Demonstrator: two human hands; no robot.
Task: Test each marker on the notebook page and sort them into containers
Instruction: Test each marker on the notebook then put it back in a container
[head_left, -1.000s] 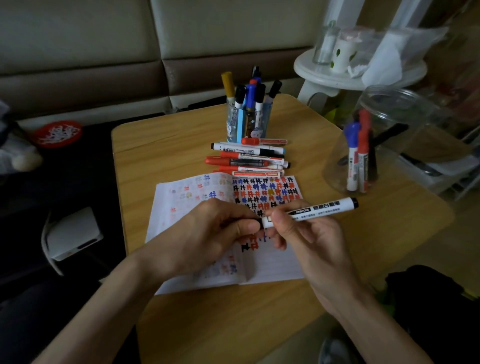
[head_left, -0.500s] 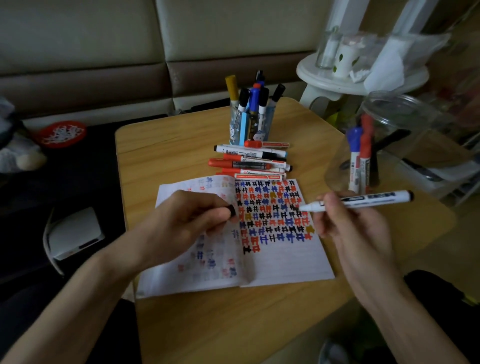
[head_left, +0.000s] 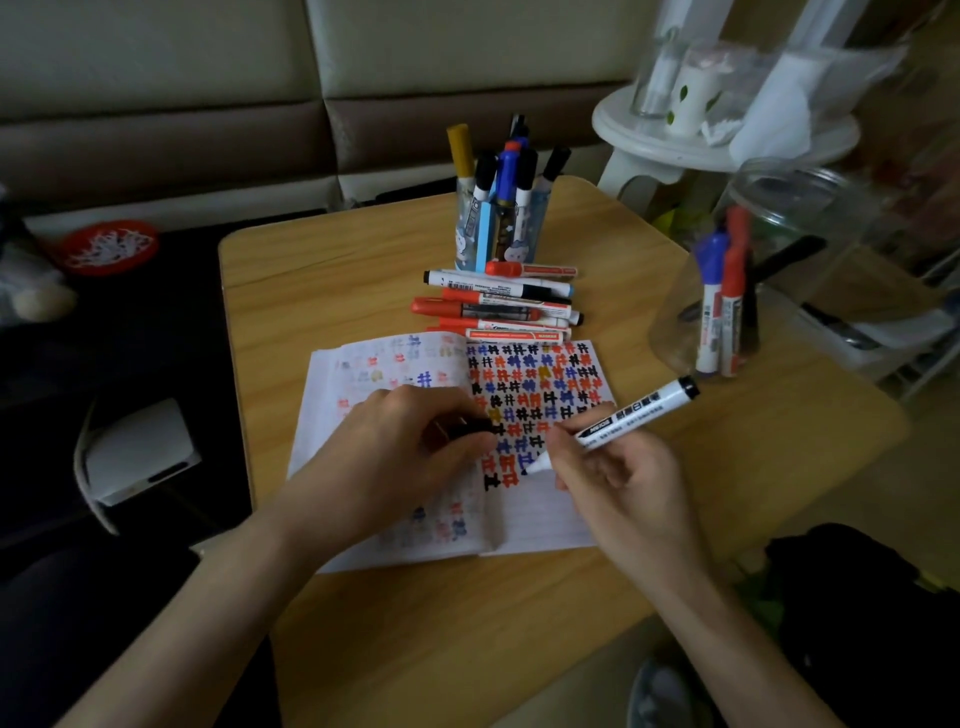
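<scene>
An open notebook (head_left: 545, 514) lies on the wooden table (head_left: 332, 291), its right page covered with black, red, blue and yellow marks. My right hand (head_left: 618, 478) grips a white marker (head_left: 631, 413) with a black end, uncapped, its tip touching the page below the marks. My left hand (head_left: 395, 457) rests on the notebook's fold and pinches the black cap (head_left: 470, 428). Several markers (head_left: 498, 304) lie loose beyond the notebook. A blue pen cup (head_left: 493, 234) behind them holds several markers. A clear plastic container (head_left: 769, 275) at the right holds blue, red and black markers.
A white round side table (head_left: 670, 140) with a glass and a cup stands at the back right. A sofa runs along the back. A red bowl (head_left: 106, 247) and a white device (head_left: 140, 452) sit to the left of the table.
My hands pulled the cap off the marker. My right hand then swung the marker down and left until its tip met the page. My left hand stayed on the fold with the cap.
</scene>
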